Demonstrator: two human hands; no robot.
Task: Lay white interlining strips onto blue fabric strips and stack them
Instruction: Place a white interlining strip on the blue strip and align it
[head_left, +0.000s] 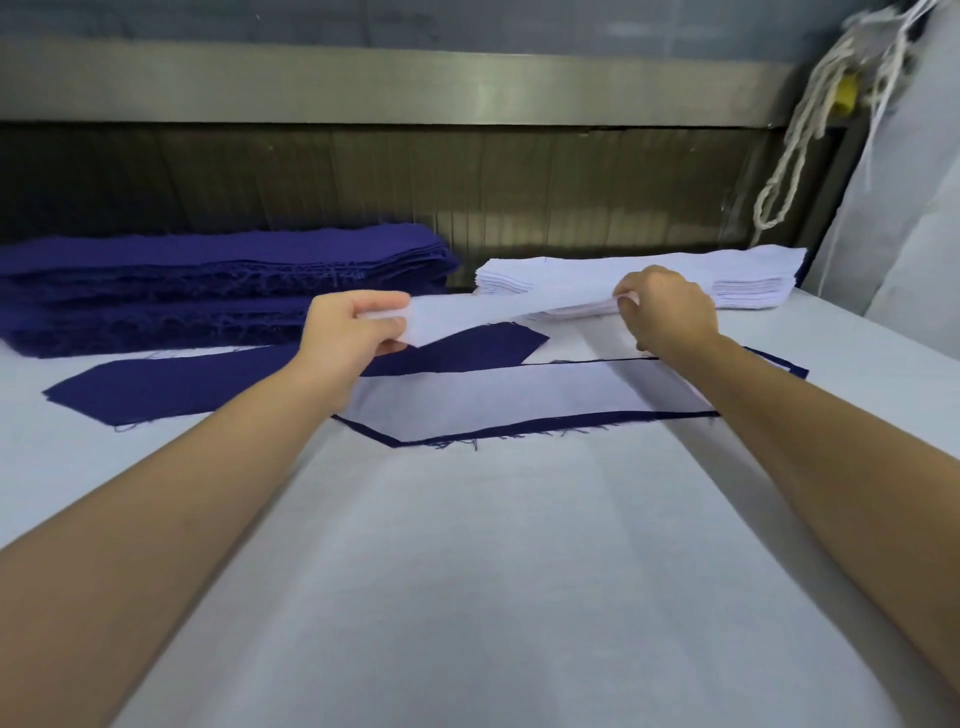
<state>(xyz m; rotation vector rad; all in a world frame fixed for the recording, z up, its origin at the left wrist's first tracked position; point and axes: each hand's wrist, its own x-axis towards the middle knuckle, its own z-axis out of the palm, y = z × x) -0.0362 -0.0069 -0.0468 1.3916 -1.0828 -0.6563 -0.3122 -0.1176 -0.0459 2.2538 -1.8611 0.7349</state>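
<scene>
Pinching both ends, left hand (353, 327) and right hand (667, 312) hold a thin, sagging white interlining strip (498, 312).

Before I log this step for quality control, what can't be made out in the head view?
Head view only.
Blue stack: cut off by the left edge, layers too fine to count.
White stack: partly hidden behind the right hand.
Held white strip: ends hidden inside the left hand and right hand.
Laid white-on-blue pair: parts hidden under the left forearm and right forearm.
</scene>
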